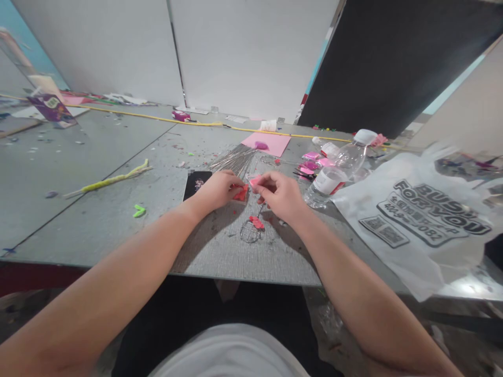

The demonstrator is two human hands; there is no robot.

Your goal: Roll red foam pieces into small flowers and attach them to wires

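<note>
My left hand [221,189] rests at the table's middle, its fingers closed on red-orange modelling clay [239,195] that seems to lie in a small clear packet. Just to its right, my right hand [282,192] pinches a small pink lump of clay [256,181] between thumb and fingertips. Below the hands a small round wire frame [250,232] lies on the table, with red clay pieces [257,222] on its upper edge. A dark phone-like slab [192,184] is partly covered by my left hand. Behind both hands spreads a bundle of thin metal wires [234,158].
Pink paper [280,144] bearing a purple lump lies behind the wires. To the right stand a plastic bottle [328,180] and a white printed bag [424,220]. A yellow-green twisted strip [112,181] and green bits [139,211] lie left. A yellow cord [153,116] crosses the back.
</note>
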